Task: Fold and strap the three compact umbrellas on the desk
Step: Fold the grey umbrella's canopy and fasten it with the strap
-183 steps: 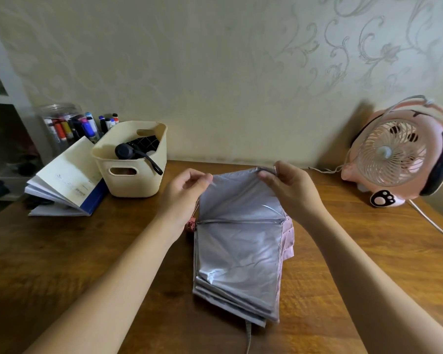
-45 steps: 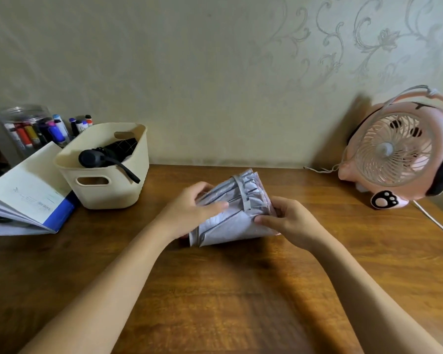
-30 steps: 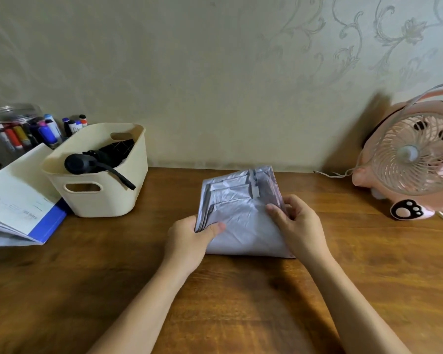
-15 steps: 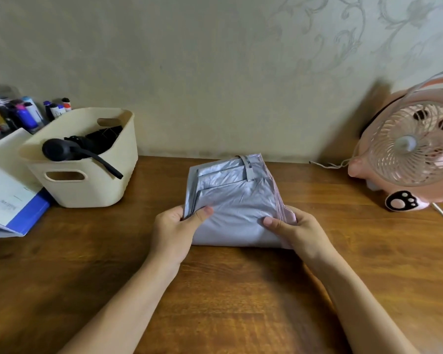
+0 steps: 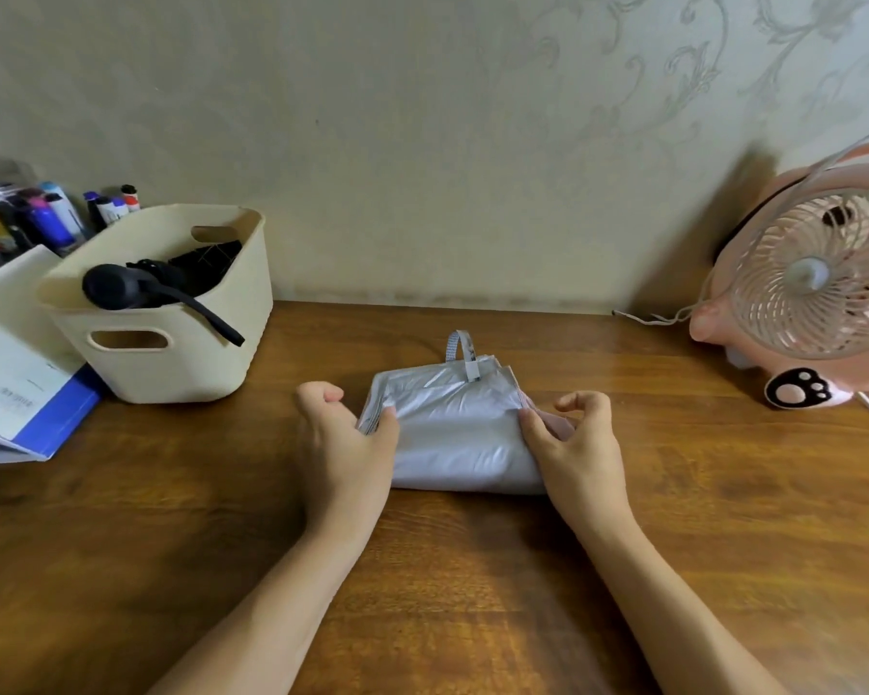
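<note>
While left hand (image 5: 343,443) and right hand (image 5: 579,446) pinch it, umbrella (image 5: 455,433) lies between (flat).

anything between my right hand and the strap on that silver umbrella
Nothing visible does. The strap stands free at the far edge of the silver umbrella; the right hand holds its right edge, the left hand its left, with only folded canopy between.

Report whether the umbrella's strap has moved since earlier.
Yes. The strap has flipped off the umbrella's top, looping past its far edge toward the wall.
</note>
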